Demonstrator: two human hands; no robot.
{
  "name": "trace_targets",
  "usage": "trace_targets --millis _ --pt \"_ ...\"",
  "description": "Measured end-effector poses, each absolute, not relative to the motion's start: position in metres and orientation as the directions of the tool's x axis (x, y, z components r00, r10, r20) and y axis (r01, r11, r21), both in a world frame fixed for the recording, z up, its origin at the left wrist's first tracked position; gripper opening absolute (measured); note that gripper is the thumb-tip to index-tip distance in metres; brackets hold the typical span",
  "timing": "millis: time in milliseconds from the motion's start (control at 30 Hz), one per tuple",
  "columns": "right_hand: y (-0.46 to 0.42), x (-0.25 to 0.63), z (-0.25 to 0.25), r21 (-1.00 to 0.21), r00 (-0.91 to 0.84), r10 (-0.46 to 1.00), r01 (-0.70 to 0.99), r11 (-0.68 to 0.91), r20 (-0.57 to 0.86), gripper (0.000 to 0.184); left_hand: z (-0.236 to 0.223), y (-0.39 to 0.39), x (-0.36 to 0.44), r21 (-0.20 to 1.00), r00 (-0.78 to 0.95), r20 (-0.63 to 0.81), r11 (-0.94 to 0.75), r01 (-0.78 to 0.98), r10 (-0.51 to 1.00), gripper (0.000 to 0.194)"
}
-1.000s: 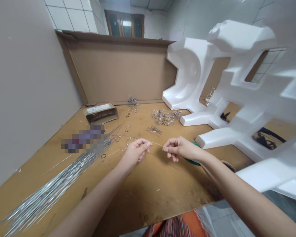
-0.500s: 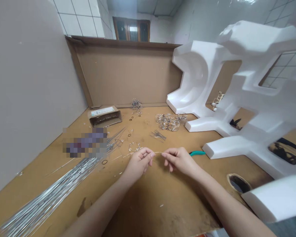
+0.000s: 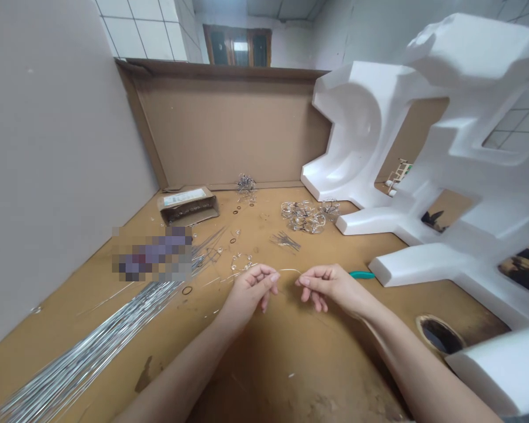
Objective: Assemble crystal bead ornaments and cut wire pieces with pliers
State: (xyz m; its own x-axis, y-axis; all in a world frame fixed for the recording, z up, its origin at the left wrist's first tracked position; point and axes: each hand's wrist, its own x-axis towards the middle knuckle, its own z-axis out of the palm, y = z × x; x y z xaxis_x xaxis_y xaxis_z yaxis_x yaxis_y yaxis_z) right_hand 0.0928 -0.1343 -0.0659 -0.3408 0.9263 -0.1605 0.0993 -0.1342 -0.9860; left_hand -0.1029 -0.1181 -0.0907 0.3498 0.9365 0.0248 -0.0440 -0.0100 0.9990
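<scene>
A thin silvery wire (image 3: 290,270) runs between my hands above the middle of the table, bowed slightly upward. My left hand (image 3: 256,286) pinches it between thumb and forefinger. On the other side, my right hand (image 3: 321,284) grips the wire's right part in a pinch, its lower fingers loosely curled. The wire seems to continue left past my left hand, low over the table, though the fingers hide part of it. Just behind my hands lie small clear beads or rings (image 3: 242,261). A tool's teal handle (image 3: 362,275) rests to the right of my right hand.
A bundle of long metal wires (image 3: 101,341) lies at left, beside a small open cardboard box (image 3: 189,207). Wire coils (image 3: 303,217) and short wire pieces (image 3: 285,240) sit farther back. A large white foam moulding (image 3: 405,223) stands on the right. The table has a round hole (image 3: 441,335).
My right hand has moved a little to the right, away from my left, so more wire shows between them. The view has shifted slightly.
</scene>
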Motion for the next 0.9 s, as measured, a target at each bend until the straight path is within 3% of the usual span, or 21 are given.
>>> trace_targets --millis 100,233,433,600,767,900 --pt "-0.133 0.096 -0.067 -0.987 -0.331 0.932 0.109 -0.117 -0.147 0.03 -0.089 -0.116 -0.107 1.0 0.369 -0.007 -0.004 0.03 0.929 0.022" --pt "-0.132 0.099 -0.069 -0.986 -0.393 0.908 0.123 -0.109 -0.149 0.027 -0.086 -0.118 -0.106 0.999 0.289 0.042 -0.031 -0.043 0.956 0.02" --pt "-0.132 0.1 -0.068 -0.995 -0.33 0.939 0.047 -0.083 -0.094 0.027 -0.083 -0.121 -0.106 0.994 0.304 0.026 0.009 -0.112 0.952 0.022" --pt "-0.134 0.096 -0.072 -0.995 -0.424 0.9 0.041 -0.092 -0.101 0.027 -0.084 -0.122 -0.104 0.998 0.42 -0.062 0.069 -0.002 0.906 0.03" --pt "-0.138 0.091 -0.073 -0.993 -0.489 0.865 0.074 -0.088 -0.113 0.028 -0.08 -0.125 -0.102 0.993 0.431 -0.047 -0.006 0.12 0.901 0.03" --pt "-0.138 0.088 -0.076 -0.994 -0.492 0.863 0.074 -0.086 -0.112 0.029 -0.08 -0.125 -0.105 0.996 0.464 -0.074 0.044 0.076 0.883 0.03"
